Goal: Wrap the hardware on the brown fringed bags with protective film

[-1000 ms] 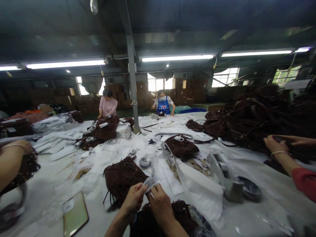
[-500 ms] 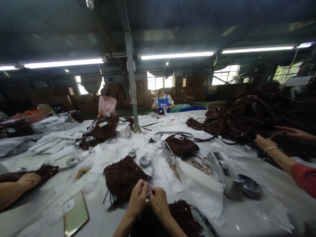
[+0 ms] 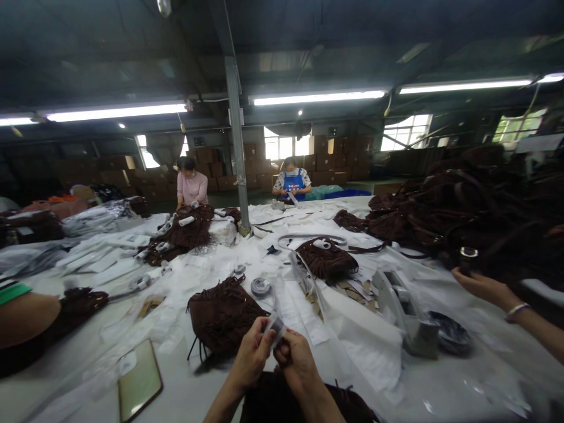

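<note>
- While the left hand [image 3: 253, 351] pinched a clear strip [image 3: 277, 326] between thumb and finger, the right hand [image 3: 296, 359] was curled shut right beside it, seemingly on its other end.
- The strip was above a dark bag [image 3: 269, 400], low on the tabletop [image 3: 185, 390].
- My worry: thin, slick plastic in a fingertip pinch could easily slip or crease, imo.
- The fringed bag [image 3: 224, 314] was just past the left hand, so loose fringe might snag the strip if it dipped.
- Containers: both bags were brown, insides hidden, so no clue what was in them. Same for the cartons [image 3: 325, 163] way at the back.
</note>
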`<state>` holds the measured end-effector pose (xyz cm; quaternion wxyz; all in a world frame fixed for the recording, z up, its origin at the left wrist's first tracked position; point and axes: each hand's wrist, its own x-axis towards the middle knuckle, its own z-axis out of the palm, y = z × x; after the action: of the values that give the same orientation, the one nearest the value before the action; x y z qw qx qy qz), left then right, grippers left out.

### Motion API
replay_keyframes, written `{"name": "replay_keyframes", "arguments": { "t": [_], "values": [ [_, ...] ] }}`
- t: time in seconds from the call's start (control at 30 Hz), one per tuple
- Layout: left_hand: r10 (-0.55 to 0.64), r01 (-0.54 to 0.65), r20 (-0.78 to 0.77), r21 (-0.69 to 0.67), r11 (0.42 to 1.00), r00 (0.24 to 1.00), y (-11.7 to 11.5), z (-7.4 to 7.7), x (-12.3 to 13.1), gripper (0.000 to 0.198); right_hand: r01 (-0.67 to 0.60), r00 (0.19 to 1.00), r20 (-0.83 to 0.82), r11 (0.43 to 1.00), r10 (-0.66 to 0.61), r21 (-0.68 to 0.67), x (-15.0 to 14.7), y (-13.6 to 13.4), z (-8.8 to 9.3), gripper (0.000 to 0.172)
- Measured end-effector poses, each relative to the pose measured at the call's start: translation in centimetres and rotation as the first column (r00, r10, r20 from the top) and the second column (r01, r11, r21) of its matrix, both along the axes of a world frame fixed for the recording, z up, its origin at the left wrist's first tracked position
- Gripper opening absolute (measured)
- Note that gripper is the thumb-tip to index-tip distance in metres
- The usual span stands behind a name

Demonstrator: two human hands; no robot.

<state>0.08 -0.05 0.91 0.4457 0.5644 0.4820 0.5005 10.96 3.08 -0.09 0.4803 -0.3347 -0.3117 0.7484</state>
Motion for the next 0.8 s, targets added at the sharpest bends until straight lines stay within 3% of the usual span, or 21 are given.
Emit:
{"name": "replay_keyframes", "arguments": {
  "t": [0.13,0.33,0.47,0.8],
  "values": [
    [-0.111,0.111,0.008,-0.008,0.994,0.994,-0.2,0.0,-0.1,0.053,-0.066,0.992,-0.113,0.997,0.060,-0.049,0.9,0.4,0.7,0.017],
    [0.018,-0.011,-0.212,0.034,0.999,0.977,-0.8,-0.4,0.0,0.033,-0.130,0.983,-0.140,0.988,0.117,-0.089,1.7,0.5,0.8,0.016],
    [-0.012,0.017,-0.231,0.019,1.000,0.973,-0.6,-0.5,0.4,0.022,-0.138,0.983,-0.137,0.986,0.124,-0.093,2.1,0.5,0.6,0.015],
    [0.062,-0.033,-0.352,0.088,0.996,0.934,-0.1,-1.4,2.0,0.026,-0.138,0.984,-0.128,0.983,0.122,-0.120,3.5,1.6,0.1,0.014]
  ]
}}
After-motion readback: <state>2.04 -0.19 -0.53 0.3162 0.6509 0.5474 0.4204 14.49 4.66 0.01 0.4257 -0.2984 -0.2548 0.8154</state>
